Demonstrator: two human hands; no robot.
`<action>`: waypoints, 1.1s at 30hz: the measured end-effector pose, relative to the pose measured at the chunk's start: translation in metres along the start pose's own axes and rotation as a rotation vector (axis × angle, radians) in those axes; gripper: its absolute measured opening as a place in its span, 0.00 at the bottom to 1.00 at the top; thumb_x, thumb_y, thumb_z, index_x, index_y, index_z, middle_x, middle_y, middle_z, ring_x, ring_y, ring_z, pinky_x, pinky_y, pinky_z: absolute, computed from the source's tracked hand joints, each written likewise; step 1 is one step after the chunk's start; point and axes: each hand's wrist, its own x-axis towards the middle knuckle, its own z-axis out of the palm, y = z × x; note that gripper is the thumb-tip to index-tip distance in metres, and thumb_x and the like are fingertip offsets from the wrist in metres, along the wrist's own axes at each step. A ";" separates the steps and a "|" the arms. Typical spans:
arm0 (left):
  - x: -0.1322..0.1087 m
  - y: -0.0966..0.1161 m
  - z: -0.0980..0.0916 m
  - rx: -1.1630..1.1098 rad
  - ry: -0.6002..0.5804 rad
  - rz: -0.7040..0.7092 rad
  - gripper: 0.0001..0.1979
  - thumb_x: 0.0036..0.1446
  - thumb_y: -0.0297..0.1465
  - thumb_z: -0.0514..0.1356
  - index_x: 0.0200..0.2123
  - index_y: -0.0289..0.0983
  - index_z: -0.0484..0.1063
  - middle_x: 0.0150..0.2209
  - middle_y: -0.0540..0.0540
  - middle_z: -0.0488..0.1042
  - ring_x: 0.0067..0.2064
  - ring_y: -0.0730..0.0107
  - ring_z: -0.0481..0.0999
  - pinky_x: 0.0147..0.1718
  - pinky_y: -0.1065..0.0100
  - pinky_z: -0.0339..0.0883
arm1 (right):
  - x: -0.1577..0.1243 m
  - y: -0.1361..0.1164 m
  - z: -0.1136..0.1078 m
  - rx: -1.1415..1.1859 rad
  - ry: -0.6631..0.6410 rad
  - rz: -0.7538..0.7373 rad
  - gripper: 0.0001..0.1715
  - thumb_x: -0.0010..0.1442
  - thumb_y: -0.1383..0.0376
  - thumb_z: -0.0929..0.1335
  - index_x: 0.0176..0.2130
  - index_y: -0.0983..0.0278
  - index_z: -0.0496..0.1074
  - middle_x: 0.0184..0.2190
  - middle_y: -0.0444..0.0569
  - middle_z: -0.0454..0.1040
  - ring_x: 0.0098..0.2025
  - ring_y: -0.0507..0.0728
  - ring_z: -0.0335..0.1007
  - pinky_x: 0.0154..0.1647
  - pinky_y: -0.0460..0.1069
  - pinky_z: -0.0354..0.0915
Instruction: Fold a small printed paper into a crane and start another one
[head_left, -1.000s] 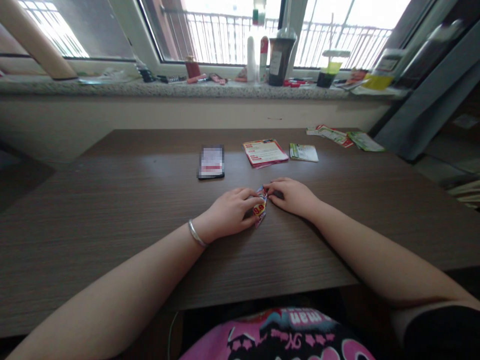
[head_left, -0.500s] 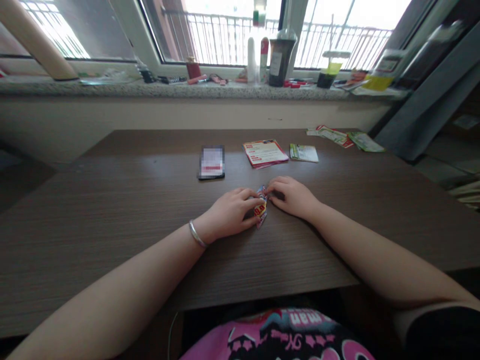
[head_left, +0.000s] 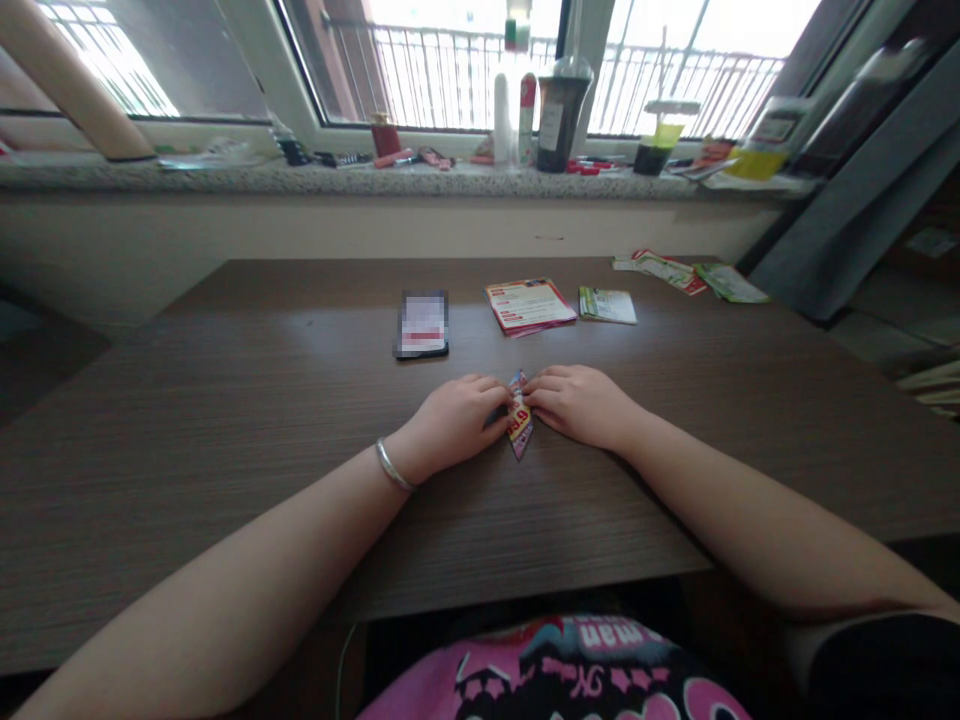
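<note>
Between my two hands a small piece of folded paper [head_left: 519,430], printed in red, yellow and purple, lies on the brown table [head_left: 420,540]. It has a narrow, pointed diamond shape, with one tip towards me. My left hand [head_left: 469,415], with a silver bangle at the wrist, closes its fingertips on the paper's left edge. From the other side my right hand [head_left: 574,405] grips the right edge, its fingers bent and close together. The fingertips cover part of the paper's upper half.
Beyond my hands lie a phone-like device [head_left: 423,325] with a blurred screen, a stack of printed sheets [head_left: 531,306] and a smaller pile of leaflets [head_left: 607,306]. More leaflets [head_left: 671,274] lie at the far right corner. Bottles [head_left: 559,120] and small items line the windowsill [head_left: 337,180].
My right hand has come down and nearer, onto the paper's right edge. My left fingers have drawn back from over the paper, so more of its diamond shape shows.
</note>
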 end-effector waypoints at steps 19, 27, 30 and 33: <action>0.001 -0.003 0.000 0.017 -0.005 0.009 0.08 0.60 0.30 0.55 0.41 0.36 0.72 0.41 0.43 0.75 0.45 0.64 0.73 0.47 0.62 0.68 | 0.003 -0.013 -0.011 -0.179 -0.036 -0.100 0.10 0.65 0.65 0.63 0.41 0.65 0.72 0.36 0.51 0.76 0.40 0.56 0.68 0.38 0.49 0.58; 0.000 -0.003 0.001 0.019 -0.001 0.013 0.09 0.60 0.31 0.55 0.42 0.38 0.72 0.41 0.44 0.74 0.46 0.64 0.73 0.47 0.62 0.68 | 0.000 -0.003 -0.001 -0.013 0.032 0.036 0.08 0.60 0.64 0.65 0.34 0.61 0.75 0.35 0.48 0.79 0.39 0.55 0.72 0.51 0.53 0.58; 0.000 -0.001 -0.001 0.021 -0.001 0.015 0.09 0.60 0.32 0.56 0.42 0.38 0.72 0.41 0.44 0.74 0.44 0.63 0.73 0.45 0.62 0.68 | 0.000 0.001 0.002 0.083 0.062 0.091 0.07 0.57 0.66 0.66 0.34 0.59 0.76 0.35 0.46 0.79 0.40 0.55 0.73 0.58 0.56 0.53; 0.000 0.003 -0.003 0.042 -0.007 0.016 0.11 0.58 0.35 0.58 0.42 0.38 0.72 0.41 0.43 0.73 0.44 0.62 0.73 0.44 0.62 0.68 | 0.000 0.002 0.002 0.152 0.054 0.127 0.06 0.55 0.67 0.67 0.33 0.59 0.76 0.35 0.45 0.79 0.39 0.55 0.74 0.59 0.57 0.52</action>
